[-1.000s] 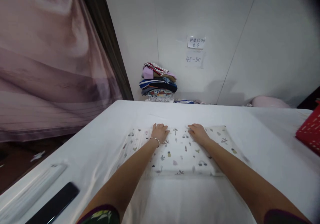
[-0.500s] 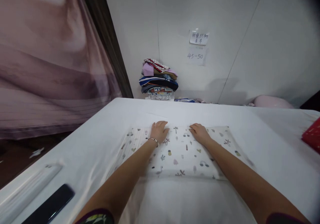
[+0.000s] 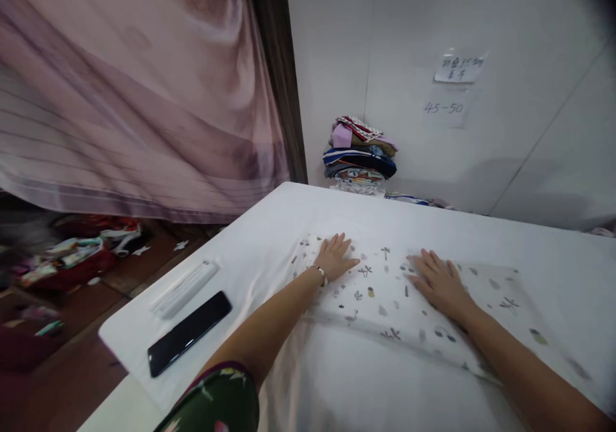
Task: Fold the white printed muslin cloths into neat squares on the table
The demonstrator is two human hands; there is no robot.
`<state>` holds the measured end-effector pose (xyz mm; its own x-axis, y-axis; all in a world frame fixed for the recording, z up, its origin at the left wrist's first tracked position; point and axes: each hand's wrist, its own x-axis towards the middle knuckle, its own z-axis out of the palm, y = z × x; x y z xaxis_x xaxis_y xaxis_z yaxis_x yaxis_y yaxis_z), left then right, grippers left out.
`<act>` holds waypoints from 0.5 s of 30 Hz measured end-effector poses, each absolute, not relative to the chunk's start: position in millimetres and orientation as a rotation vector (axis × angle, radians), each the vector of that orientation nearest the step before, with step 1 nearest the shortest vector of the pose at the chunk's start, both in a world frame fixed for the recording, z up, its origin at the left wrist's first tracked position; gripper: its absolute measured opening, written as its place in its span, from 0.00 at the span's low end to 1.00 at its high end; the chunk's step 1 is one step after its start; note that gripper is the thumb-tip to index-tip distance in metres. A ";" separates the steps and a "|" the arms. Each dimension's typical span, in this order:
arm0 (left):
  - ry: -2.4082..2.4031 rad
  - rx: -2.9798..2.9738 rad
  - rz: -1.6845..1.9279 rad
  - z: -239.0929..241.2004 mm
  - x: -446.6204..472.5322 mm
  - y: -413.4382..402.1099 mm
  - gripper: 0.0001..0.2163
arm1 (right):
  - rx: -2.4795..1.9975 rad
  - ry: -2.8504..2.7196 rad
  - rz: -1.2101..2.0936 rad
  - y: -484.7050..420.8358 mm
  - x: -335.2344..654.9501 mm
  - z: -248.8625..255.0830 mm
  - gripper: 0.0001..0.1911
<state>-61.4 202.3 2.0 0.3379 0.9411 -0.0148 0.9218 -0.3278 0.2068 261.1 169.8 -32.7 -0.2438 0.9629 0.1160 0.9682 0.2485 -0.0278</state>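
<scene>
A folded white cloth with small printed figures (image 3: 385, 297) lies flat on the white-covered table (image 3: 269, 226). My left hand (image 3: 335, 257) rests palm down on the cloth's far left part, fingers stretched out; a thin bracelet circles that wrist. Palm down as well, my right hand (image 3: 436, 280) presses on the middle of the cloth with its fingers spread. Neither hand holds anything.
A black phone (image 3: 188, 332) and a white remote-like bar (image 3: 185, 287) lie near the table's left edge. A stack of folded clothes (image 3: 359, 156) stands against the white wall. A pink curtain (image 3: 144, 98) hangs at the left, with clutter (image 3: 77, 259) on the floor below.
The view has swung to the left. Both hands have gone from curled at the cloth's far edge to lying flat, and the right hand has slid toward me and to the right.
</scene>
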 end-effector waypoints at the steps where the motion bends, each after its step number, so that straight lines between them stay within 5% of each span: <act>1: 1.763 2.410 0.182 2.5 -70.7 199.4 0.35 | -1.903 -2.353 -0.126 164.9 272.6 -33.6 0.32; 10: 1.885 2.242 0.275 -12.6 -109.0 195.4 0.35 | -2.323 -2.115 -0.051 147.1 351.1 -50.3 0.36; 15: 1.919 1.983 0.474 15.4 -114.7 200.8 0.26 | -2.226 -2.063 0.134 141.7 363.6 -36.5 0.36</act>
